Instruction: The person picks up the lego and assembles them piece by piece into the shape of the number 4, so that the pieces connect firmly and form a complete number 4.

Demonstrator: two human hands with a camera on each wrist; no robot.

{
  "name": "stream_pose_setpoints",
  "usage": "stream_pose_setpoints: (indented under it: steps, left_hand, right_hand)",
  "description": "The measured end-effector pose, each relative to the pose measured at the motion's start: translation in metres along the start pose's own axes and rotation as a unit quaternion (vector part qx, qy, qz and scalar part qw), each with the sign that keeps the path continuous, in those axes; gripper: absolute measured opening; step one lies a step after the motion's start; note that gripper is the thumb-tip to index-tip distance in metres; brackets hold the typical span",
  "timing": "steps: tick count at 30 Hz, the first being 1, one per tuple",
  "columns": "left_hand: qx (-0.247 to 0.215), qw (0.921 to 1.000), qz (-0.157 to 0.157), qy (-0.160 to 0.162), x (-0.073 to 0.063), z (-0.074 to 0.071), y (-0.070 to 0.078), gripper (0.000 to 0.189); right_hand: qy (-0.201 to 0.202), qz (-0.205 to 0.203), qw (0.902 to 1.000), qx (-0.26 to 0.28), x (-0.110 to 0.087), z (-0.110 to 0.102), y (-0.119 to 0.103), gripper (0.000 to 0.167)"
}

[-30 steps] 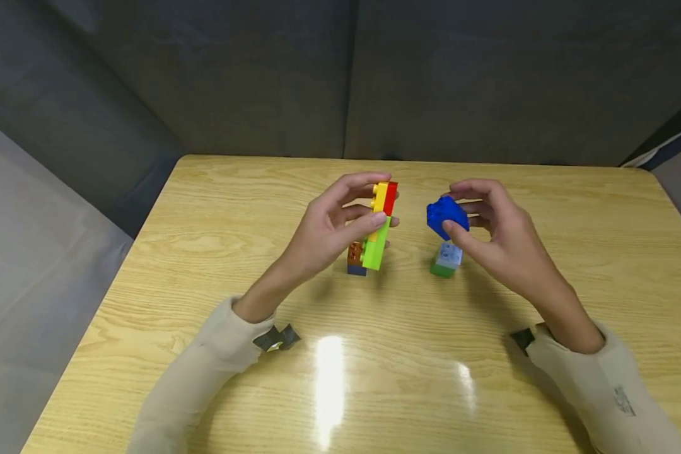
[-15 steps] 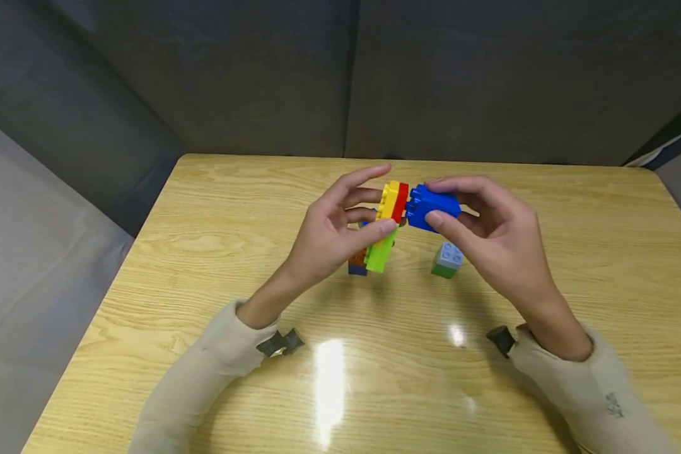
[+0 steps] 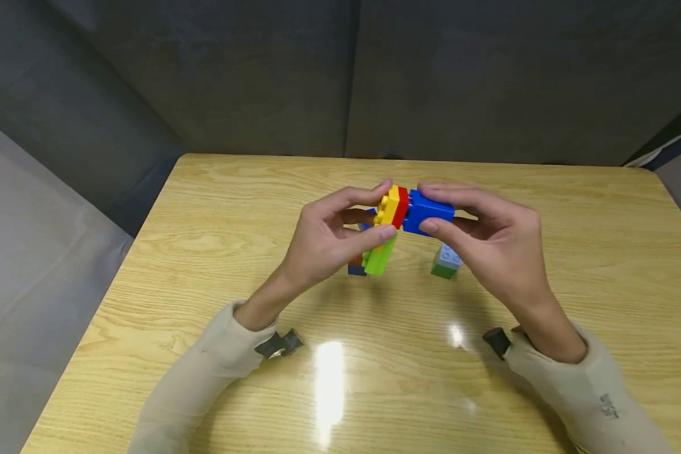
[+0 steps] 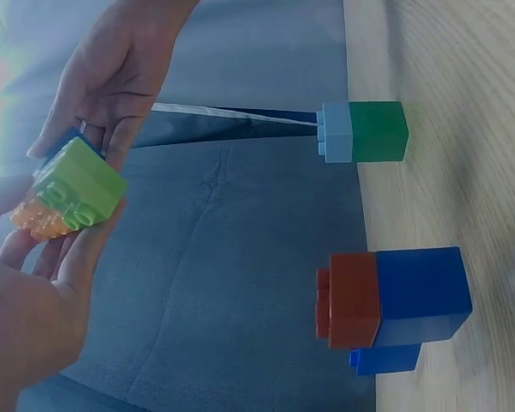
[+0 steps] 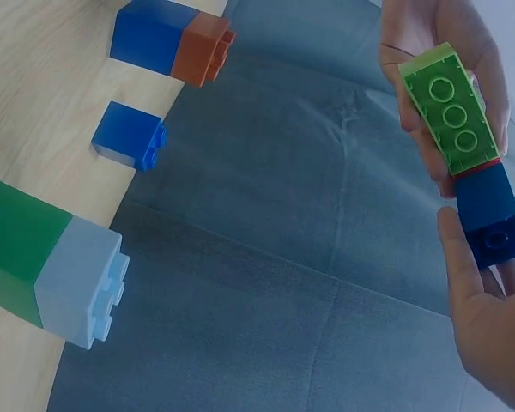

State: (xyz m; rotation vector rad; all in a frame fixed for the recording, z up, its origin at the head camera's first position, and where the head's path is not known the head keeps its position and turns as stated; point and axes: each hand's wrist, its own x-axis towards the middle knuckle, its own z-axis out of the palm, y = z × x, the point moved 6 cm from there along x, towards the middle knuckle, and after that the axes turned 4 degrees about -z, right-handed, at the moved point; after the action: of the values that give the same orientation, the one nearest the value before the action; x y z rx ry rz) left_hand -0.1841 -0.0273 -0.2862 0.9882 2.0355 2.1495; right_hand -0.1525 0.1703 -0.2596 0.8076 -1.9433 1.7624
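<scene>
While the left hand (image 3: 330, 238) pinches a joined group of bricks between thumb and fingers, the right hand (image 3: 498, 249) grips a blue block (image 3: 428, 213), its thumb on the near face and its fingers over the top. Both grips are narrow, each closed about its piece. The left hand's group is made of a yellow brick (image 3: 389, 203), a red brick (image 3: 400, 211) and a lime brick (image 3: 381, 255), held tilted in the air above the table (image 3: 227, 239). The yellow studs face left, and the lime brick slants down toward the person. The blue block's studded end is against the red brick; whether it is fully seated, I cannot tell. From the right wrist, the lime underside shows a row of round tubes.

Below the hands, a brown brick (image 4: 354, 300) sits on a navy block (image 4: 423, 296), with a small blue brick (image 5: 127, 136) standing near them, apart. To the right, a pale blue brick (image 4: 335, 133) tops a green block (image 4: 379, 131), upright. Pale sleeves (image 3: 221, 343) cover the forearms, and glare marks the tabletop. Behind the table hangs dark cloth (image 3: 261, 82).
</scene>
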Motion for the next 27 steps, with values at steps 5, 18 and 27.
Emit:
stream_pose_setpoints:
  steps: [5, 18, 27]
  left_hand:
    - [-0.011, 0.9999, -0.002, -0.004, -0.001, -0.001, -0.001, 0.044]
    - [-0.029, 0.9994, 0.018, -0.003, 0.000, 0.001, -0.003, 0.046]
    - [-0.003, 1.0000, 0.003, -0.007, 0.001, 0.000, 0.001, 0.043]
  right_hand:
    - [-0.007, -0.001, 1.0000, -0.007, -0.001, 0.002, -0.001, 0.036]
    - [0.011, -0.027, 0.9996, 0.000, -0.002, 0.006, -0.006, 0.034]
    - [-0.019, 0.024, 0.9991, -0.028, 0.001, 0.012, -0.003, 0.042]
